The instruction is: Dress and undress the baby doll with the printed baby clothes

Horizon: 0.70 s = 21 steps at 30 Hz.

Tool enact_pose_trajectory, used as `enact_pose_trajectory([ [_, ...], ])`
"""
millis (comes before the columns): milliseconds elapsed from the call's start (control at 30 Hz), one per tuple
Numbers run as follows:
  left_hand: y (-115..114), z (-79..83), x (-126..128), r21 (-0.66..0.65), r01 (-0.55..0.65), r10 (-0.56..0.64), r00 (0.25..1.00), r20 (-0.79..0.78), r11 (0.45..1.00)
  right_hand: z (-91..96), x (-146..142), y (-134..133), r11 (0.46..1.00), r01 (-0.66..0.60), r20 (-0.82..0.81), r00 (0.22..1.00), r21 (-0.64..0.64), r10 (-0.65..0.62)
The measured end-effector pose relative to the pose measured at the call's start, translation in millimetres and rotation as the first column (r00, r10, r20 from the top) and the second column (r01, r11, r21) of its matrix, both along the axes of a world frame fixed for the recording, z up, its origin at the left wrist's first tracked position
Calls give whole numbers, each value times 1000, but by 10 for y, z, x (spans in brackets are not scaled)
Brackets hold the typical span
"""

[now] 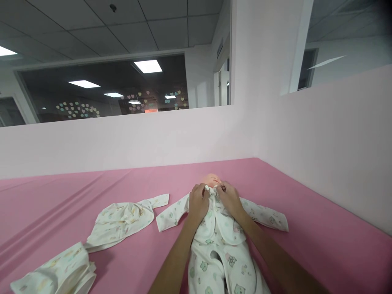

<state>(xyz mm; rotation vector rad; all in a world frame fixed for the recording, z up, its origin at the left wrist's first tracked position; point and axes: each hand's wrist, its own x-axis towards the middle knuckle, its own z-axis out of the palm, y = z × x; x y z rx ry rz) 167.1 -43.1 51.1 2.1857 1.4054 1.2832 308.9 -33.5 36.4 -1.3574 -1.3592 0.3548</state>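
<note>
A baby doll (211, 179) lies on its back on the pink sheet, its head partly hidden behind my hands. It wears a white printed baby jacket (237, 228) with both sleeves spread outward, over matching printed trousers (203, 265). My left hand (199, 202) is closed on the left side of the jacket's collar, near a small white tie or fastener. Closed too, my right hand (228, 198) pinches the collar's right side just below the doll's head. The jacket's front edges meet at the chest and part lower down.
On the pink sheet (128, 183) to the left lies a crumpled white baby top (122, 220). A folded white printed garment (58, 271) is nearer the front left. White walls (171, 136) with windows stand behind and along the right.
</note>
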Motion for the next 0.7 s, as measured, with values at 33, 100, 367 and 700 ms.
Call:
enact_pose_trajectory([
  [33, 2, -1, -1, -21, -14, 15, 1000, 27, 1000, 16, 9, -21, 999, 52, -14, 999, 15, -52],
  [100, 9, -5, -4, -52, -40, 43, 997, 58, 998, 55, 15, -77, 986, 156, -46, 987, 51, -153],
  [367, 54, -11, -31, -154, 16, 0, 995, 100, 988, 176, -150, -370, 995, 101, 444, 893, -24, -80],
  [700, -76, 53, -27, -153, 9, -4, 1000, 30, 988, 245, -186, -487, 957, 273, 700, 702, -95, -130],
])
